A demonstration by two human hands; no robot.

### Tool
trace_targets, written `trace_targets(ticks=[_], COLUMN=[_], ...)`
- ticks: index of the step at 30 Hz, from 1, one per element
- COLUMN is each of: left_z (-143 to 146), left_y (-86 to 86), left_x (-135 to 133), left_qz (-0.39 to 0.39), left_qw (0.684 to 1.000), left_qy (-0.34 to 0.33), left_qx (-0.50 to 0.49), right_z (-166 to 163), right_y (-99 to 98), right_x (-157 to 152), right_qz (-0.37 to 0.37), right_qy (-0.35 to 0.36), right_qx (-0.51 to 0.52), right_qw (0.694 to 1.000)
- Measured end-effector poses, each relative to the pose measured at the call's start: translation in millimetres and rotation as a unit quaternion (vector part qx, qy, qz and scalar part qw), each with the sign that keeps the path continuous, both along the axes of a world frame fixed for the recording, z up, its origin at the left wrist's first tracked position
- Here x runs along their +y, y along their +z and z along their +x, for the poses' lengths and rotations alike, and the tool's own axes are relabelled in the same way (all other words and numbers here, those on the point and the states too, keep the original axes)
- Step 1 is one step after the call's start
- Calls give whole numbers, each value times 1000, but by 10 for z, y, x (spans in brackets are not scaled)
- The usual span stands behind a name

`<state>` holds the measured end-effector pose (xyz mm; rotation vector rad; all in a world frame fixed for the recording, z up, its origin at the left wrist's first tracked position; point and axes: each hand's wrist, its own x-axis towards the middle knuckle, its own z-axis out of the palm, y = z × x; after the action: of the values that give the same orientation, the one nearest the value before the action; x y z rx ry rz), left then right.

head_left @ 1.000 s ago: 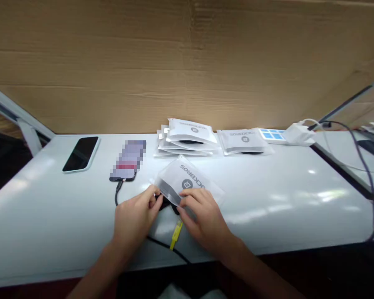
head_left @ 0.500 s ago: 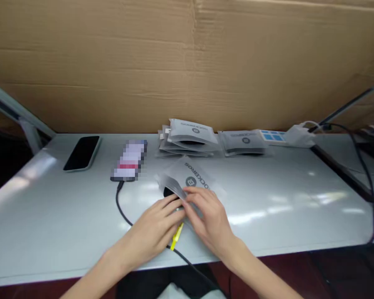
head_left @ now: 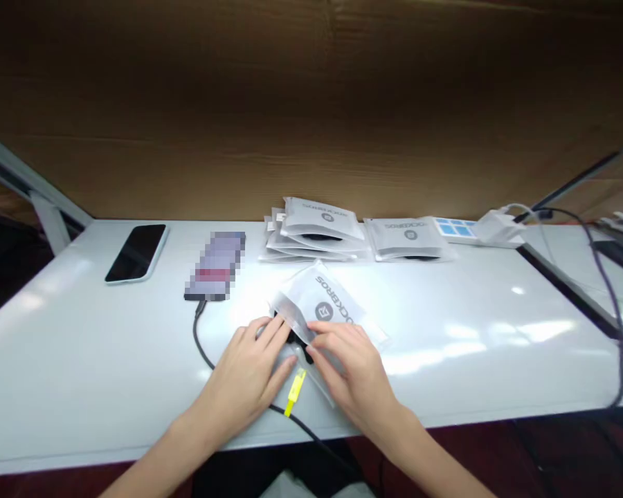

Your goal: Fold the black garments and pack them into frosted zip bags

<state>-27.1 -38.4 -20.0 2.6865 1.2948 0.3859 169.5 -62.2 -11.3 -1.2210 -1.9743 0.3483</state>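
Observation:
A frosted plastic bag (head_left: 337,294) with ROCKBROS printing lies at the middle of the table, its mouth toward me. My right hand (head_left: 356,366) pinches the upper flap of the mouth between thumb and fingers, lifting it. My left hand (head_left: 246,370) lies at the left of the mouth with fingers stretched out and thumb apart. Its fingertips reach under the flap, against a black item (head_left: 307,354) that is mostly hidden, so its kind does not show. A yellow tag (head_left: 295,393) sits between my hands, by the black cable.
Behind the bag is a pile of similar filled bags (head_left: 319,232), with another bag (head_left: 408,238) beside it. Two phones, one dark (head_left: 138,253) and one plugged into a cable (head_left: 215,266), lie left. A power strip (head_left: 454,227) with a white charger (head_left: 498,227) stands back right, before a cardboard wall (head_left: 311,138).
My left hand has shifted slightly left, its thumb now spread from the fingers. The bag has moved a little to the right. The right hand keeps its pinch on the flap.

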Motion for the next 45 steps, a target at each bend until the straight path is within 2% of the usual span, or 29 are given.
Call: trace_targets(ticks=[4, 8, 11, 13, 17, 20, 25, 31, 34, 37, 40, 42, 45], left_z=[43, 109, 153, 169, 169, 144, 100, 35, -57, -141, -158, -136, -99], left_y=[92, 155, 181, 191, 208, 219, 209, 143, 70, 24, 68, 125, 178], left_x=[114, 222, 249, 258, 290, 324, 350, 272, 153, 31, 12, 79, 238], left_qz=[-75, -91, -101, -121, -139, -145, -150, -103, -9, 97, 154, 169, 136], left_qw=[997, 996, 994, 991, 987, 987, 981, 989, 994, 986, 981, 983, 977], left_qy=[-29, 6, 25, 24, 11, -30, -119, -106, -88, -31, 8, -41, -161], left_qx=[16, 23, 38, 52, 76, 67, 33, -3, -62, -130, -121, -64, 23], right_z=[-40, -72, 34, 186, 508, 596, 559, 603, 577, 498, 428, 415, 444], right_y=[44, 90, 121, 118, 28, -55, -120, -100, -71, -69, -88, -93, -74], right_x=[-30, -71, -44, 17, 181, 241, 246, 227, 134, 24, -37, -44, -28], right_qz=[7, 9, -5, -32, -115, -156, -151, -96, -34, 12, 11, -6, -21], right_qy=[25, 35, 36, 1, -122, -126, -128, -139, -128, -68, 8, 35, 44], right_qx=[1, -7, -11, -12, -18, -23, 16, 8, -23, -92, -164, -198, -216], right_qw=[1000, 999, 999, 999, 986, 979, 980, 986, 991, 993, 986, 980, 975])
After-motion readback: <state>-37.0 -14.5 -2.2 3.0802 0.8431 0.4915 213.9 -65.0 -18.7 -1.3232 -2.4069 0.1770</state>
